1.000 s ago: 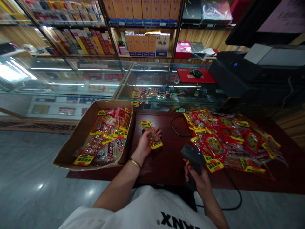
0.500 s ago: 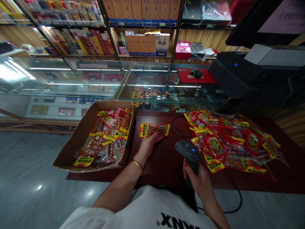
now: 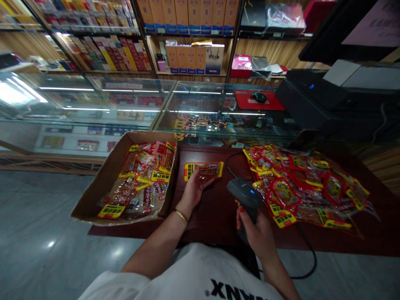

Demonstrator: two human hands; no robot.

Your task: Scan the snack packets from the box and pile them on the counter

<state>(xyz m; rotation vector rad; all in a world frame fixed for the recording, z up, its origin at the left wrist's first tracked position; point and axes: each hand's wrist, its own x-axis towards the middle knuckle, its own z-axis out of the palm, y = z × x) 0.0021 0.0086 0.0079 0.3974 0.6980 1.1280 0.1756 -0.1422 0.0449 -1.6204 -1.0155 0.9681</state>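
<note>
Between the thumb and fingers of my left hand (image 3: pixel 194 189) is a red and yellow snack packet (image 3: pixel 208 170) with a clear middle and brown strips inside. It is held just above the dark red wooden table (image 3: pixel 209 216). My right hand (image 3: pixel 258 231) is wrapped round the handle of a black barcode scanner (image 3: pixel 245 192), which has a blue light lit on top. The scanner's head points toward the packet, a short gap apart. To the left of my left hand stands an open cardboard box (image 3: pixel 90 200) holding several similar packets (image 3: pixel 121 193).
A heap of snack packets (image 3: pixel 284 191) covers the table's right side. The scanner's black cable (image 3: pixel 312 250) loops past the front edge. Beyond the table are a glass display counter (image 3: pixel 200 93), a mouse (image 3: pixel 258 97) on a red mat and a dark machine (image 3: pixel 337 100).
My left thumb has shifted left across the packet, near its printed end. My right hand has brought the scanner slightly left and up, closer to the packet.
</note>
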